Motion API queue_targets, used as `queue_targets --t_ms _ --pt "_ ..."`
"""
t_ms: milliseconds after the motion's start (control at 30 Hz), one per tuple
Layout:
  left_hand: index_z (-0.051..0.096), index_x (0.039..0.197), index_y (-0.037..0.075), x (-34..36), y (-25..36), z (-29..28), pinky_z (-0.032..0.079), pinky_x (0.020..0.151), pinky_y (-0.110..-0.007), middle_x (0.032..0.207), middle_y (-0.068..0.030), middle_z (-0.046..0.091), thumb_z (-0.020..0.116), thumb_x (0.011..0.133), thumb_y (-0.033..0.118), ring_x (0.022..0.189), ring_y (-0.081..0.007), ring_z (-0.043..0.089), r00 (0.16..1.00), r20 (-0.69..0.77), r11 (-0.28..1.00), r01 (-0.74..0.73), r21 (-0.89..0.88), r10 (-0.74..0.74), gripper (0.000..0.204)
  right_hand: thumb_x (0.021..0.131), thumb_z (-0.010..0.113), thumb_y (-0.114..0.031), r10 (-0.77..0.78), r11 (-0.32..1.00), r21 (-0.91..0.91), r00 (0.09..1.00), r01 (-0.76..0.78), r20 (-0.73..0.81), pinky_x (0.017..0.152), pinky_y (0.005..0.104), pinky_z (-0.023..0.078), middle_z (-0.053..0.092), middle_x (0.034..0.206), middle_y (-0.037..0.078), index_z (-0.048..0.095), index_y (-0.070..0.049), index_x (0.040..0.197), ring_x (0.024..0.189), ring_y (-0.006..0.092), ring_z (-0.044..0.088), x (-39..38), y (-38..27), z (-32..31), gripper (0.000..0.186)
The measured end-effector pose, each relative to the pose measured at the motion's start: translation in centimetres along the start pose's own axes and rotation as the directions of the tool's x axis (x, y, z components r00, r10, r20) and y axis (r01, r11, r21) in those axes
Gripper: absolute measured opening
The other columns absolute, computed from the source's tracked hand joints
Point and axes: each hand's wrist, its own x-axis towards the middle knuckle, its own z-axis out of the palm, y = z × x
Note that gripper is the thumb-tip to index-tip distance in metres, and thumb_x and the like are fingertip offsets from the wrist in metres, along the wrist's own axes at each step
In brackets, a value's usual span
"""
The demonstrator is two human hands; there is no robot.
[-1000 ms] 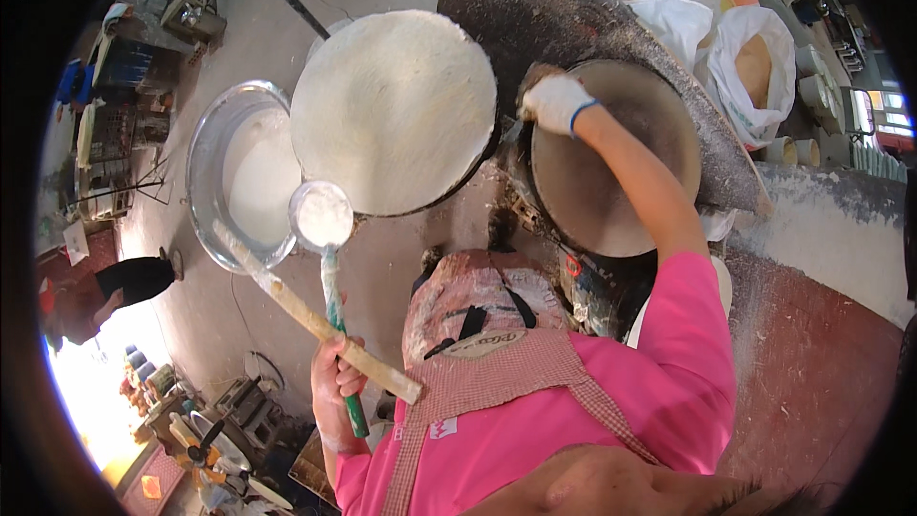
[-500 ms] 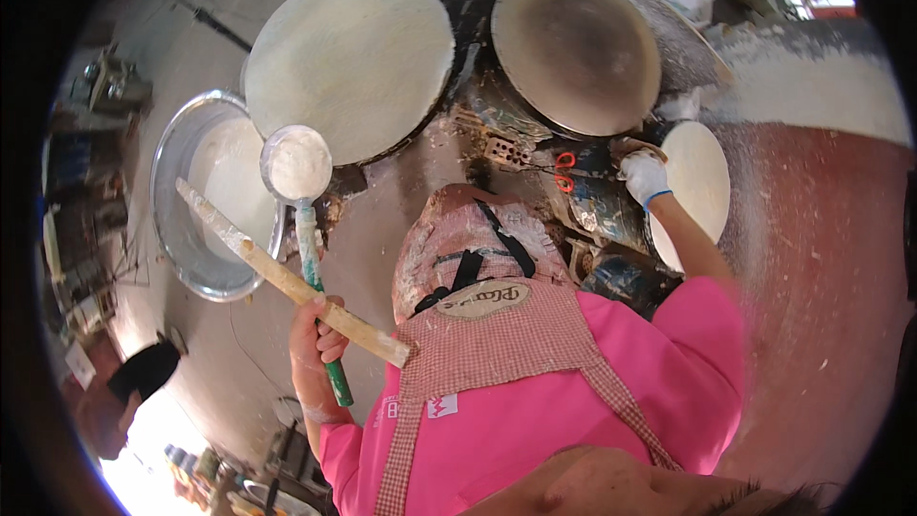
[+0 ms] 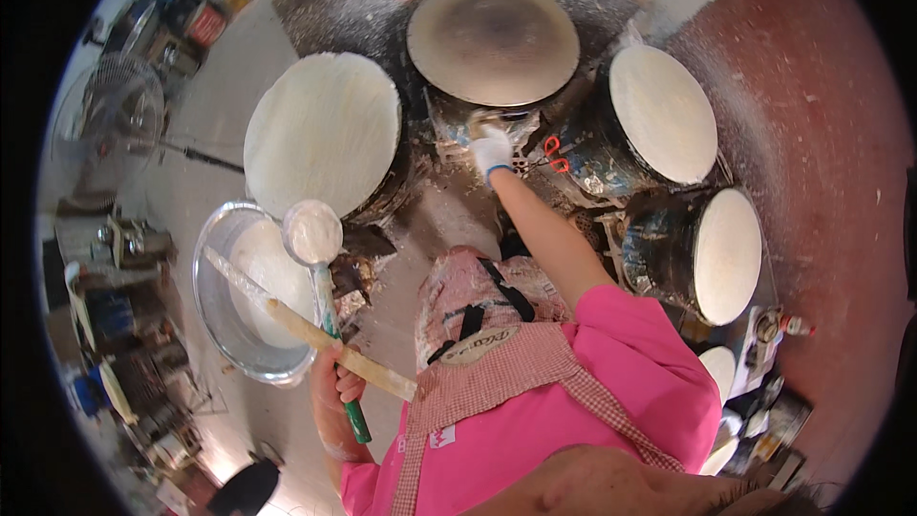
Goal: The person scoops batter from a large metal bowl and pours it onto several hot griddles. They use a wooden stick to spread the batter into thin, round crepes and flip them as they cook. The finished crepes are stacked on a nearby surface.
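My left hand (image 3: 336,377) is closed around the green handle of a ladle (image 3: 312,232) and a long, flat wooden stick (image 3: 308,333) that crosses it. The ladle's bowl is coated with pale batter. Both reach over the rim of a metal basin (image 3: 212,311) of white batter (image 3: 270,272). My right hand (image 3: 493,151), in a white glove, is closed on a small brownish thing (image 3: 487,121) too blurred to name. It is just in front of a bare, dark-centred round griddle (image 3: 494,43). A pale batter sheet (image 3: 323,134) covers the griddle at left.
Two more round griddles (image 3: 663,115) (image 3: 728,256) with pale sheets stand on drums at the right. Orange-handled scissors (image 3: 556,155) hang between the middle and right drums. A dusty board (image 3: 325,14) runs behind the griddles. A fan (image 3: 110,115) stands at the far left.
The view has swung to the right. My right hand has moved from beside a right-hand griddle to the front of the bare middle one. My left hand keeps the ladle and stick.
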Motion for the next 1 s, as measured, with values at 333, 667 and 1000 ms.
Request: queue_targets --t_ms 333,667,1000 --pt "0.037 0.063 0.015 7.1 -2.3 1.5 0.019 0.026 -0.020 0.046 0.0049 0.031 0.046 0.086 0.030 0.030 -0.0070 0.024 0.979 -0.102 0.857 0.205 0.472 -0.178 0.028 0.061 0.066 -0.006 0.243 0.951 0.140 0.946 -0.277 0.216 0.065 0.0322 0.047 0.064 0.081 0.007 0.064 -0.004 0.086 0.072 0.0197 0.058 -6.2 -0.9 -17.5 0.025" --pt "0.039 0.077 0.015 13.1 -14.6 12.6 0.022 0.028 -0.021 0.048 0.0040 0.034 0.045 0.087 0.030 0.033 -0.0078 0.027 0.917 -0.064 0.700 0.343 0.626 -0.393 0.019 0.064 0.053 0.007 0.494 0.515 0.761 0.589 0.395 -0.640 0.070 0.0348 0.049 0.060 0.081 0.012 0.056 0.004 0.097 0.075 0.0252 0.059 -27.0 11.4 -57.3 0.033" --pt "0.042 0.091 0.014 13.6 -27.1 20.1 0.026 0.030 -0.022 0.050 0.0032 0.036 0.043 0.087 0.031 0.036 -0.0087 0.031 0.878 -0.035 0.634 0.372 0.678 -0.477 0.018 0.060 0.058 0.005 0.533 0.729 0.305 -0.229 0.613 -0.815 0.062 0.0339 0.049 0.058 0.077 0.008 0.057 -0.003 0.088 0.067 0.0234 0.057 -42.0 31.1 -83.9 0.030"
